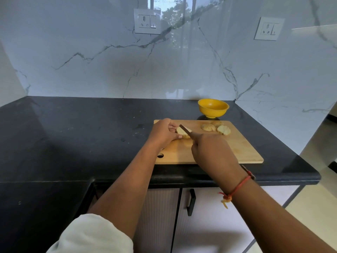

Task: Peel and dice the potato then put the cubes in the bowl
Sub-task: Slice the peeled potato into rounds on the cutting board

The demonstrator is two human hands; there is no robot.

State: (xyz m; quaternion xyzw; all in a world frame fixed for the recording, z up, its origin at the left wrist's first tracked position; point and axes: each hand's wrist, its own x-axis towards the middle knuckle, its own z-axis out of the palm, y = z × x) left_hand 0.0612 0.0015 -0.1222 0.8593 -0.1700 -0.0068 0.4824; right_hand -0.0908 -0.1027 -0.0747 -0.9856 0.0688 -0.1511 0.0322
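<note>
A wooden cutting board (237, 150) is observed lying flat on the black worktop (73, 134), near its front edge. At the board's far-left corner a pale potato piece (181, 133) is held down by the left hand (163, 133); its fingers (171, 127) are curled over the far side of the piece and the thumb is pressed against the near side, so the piece is pinched between them. A knife (185, 130) is laid across the top of this piece, blade pointing away and to the left. The knife is gripped by the right hand (211, 152), whose fingers are closed round the handle; the handle itself is almost wholly hidden by the hand. Further right, near the board's far edge, other potato pieces are noted: one sliced portion (207, 127), a second sliced portion (224, 130) just beside it, and a smaller piece behind them. A yellow bowl (211, 113) stands upright on the worktop just behind the board's far edge, apart from the potato. A red thread (238, 186) is worn on the right wrist, and a white sleeve (94, 234) is rolled up on the left arm.
</note>
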